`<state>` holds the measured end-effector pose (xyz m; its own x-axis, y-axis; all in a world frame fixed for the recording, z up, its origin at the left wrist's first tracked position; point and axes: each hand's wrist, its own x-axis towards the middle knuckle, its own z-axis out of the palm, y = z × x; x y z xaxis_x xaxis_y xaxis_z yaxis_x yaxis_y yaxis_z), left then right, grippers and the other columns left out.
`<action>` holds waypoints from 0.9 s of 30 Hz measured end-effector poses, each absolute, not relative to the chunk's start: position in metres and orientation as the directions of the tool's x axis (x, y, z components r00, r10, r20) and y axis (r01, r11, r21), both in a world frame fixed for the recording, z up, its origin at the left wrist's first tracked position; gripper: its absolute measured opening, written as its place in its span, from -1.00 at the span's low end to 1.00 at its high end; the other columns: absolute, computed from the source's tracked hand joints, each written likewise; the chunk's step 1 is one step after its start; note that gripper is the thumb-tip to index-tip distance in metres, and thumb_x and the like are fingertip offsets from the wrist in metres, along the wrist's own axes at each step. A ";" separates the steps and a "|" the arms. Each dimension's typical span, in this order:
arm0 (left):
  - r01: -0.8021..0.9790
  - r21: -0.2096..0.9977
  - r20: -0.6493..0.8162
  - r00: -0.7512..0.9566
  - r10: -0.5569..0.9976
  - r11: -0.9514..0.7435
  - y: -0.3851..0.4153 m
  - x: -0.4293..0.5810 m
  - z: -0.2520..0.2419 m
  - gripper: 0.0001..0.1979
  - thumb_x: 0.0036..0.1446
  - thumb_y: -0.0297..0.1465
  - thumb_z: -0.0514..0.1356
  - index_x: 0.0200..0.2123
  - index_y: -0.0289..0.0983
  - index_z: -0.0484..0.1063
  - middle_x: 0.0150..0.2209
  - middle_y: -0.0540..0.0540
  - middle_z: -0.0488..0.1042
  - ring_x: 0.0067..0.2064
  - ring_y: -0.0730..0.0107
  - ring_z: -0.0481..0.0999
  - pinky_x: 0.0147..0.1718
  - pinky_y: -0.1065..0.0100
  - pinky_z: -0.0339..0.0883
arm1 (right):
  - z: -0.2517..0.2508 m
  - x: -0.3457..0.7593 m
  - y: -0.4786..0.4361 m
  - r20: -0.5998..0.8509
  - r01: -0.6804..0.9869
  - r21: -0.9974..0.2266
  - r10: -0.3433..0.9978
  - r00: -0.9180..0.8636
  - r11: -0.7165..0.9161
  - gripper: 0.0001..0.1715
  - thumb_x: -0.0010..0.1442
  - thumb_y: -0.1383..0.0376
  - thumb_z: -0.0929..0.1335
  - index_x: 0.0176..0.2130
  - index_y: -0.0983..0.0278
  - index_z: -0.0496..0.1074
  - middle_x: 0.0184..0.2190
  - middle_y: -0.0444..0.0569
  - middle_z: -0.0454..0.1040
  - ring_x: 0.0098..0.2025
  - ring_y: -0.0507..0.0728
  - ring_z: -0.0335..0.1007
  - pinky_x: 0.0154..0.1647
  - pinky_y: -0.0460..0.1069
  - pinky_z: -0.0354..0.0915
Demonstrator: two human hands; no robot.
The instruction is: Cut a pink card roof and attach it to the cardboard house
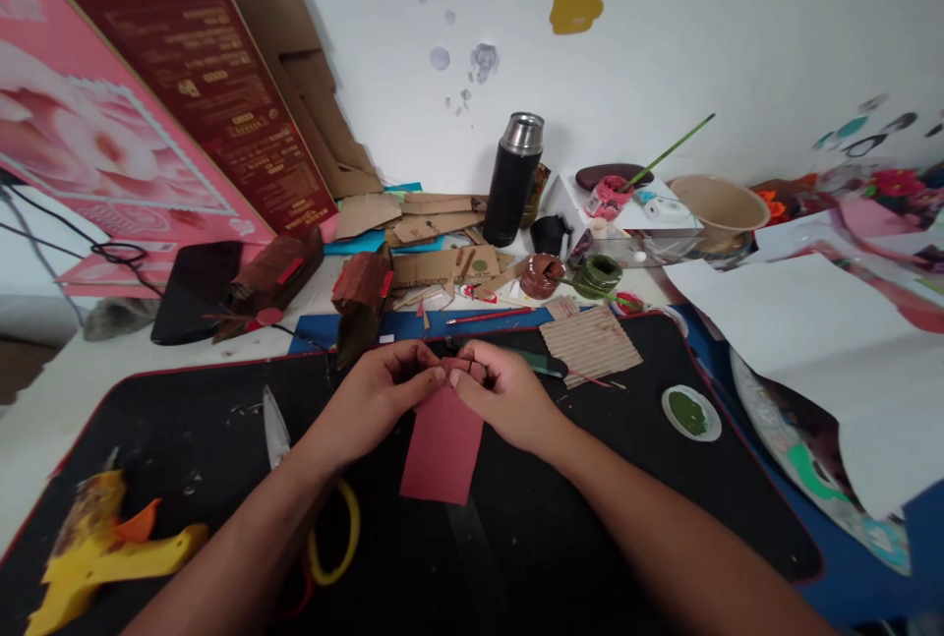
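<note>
Above the black mat (641, 410), my left hand (373, 395) and right hand (516, 395) hold 1 red sheet (442, 449), fingertips closed on its far end. Step in hand: apparently folding that end. Next move, I judge, calls for even pressure.

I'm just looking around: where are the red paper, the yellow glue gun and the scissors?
Red paper (443, 444): head view, on its flat lower part.
Yellow glue gun (97, 565): head view, on its body.
Scissors (275, 430): head view, on the exposed blade.
</note>
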<state>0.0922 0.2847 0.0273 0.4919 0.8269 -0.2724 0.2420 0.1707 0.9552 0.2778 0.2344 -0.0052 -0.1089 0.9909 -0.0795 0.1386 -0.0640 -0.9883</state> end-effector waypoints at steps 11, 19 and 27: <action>0.244 0.934 -0.351 0.488 0.799 0.261 0.287 0.092 0.026 -0.62 -0.06 -0.06 0.48 -0.38 -0.23 0.55 -0.48 0.05 0.44 -0.45 0.42 0.30 -0.42 0.37 0.17 | -0.006 0.280 0.234 -0.126 0.059 -0.991 0.981 -0.145 -0.119 -0.73 0.28 0.10 0.41 -0.31 0.21 0.34 -0.44 -0.21 0.26 -0.42 0.04 0.10 -0.41 -0.04 0.06; 0.285 0.933 -0.337 0.485 0.807 0.218 0.285 0.093 0.025 -0.62 -0.04 -0.07 0.44 -0.37 -0.25 0.52 -0.49 0.09 0.39 -0.45 0.45 0.25 -0.44 0.40 0.10 | -0.012 0.279 0.234 -0.102 0.208 -0.975 0.986 -0.131 -0.073 -0.76 0.29 0.15 0.38 -0.34 0.21 0.31 -0.49 -0.24 0.19 -0.43 0.03 0.07 -0.44 -0.06 0.03; 0.258 0.933 -0.348 0.479 0.806 0.250 0.285 0.094 0.024 -0.64 -0.04 -0.08 0.44 -0.36 -0.25 0.55 -0.48 0.06 0.44 -0.45 0.44 0.28 -0.45 0.39 0.14 | -0.008 0.275 0.235 -0.033 0.327 -0.945 0.997 -0.074 -0.006 -0.80 0.26 0.19 0.36 -0.37 0.20 0.31 -0.54 -0.27 0.18 -0.47 0.03 0.08 -0.46 -0.05 0.03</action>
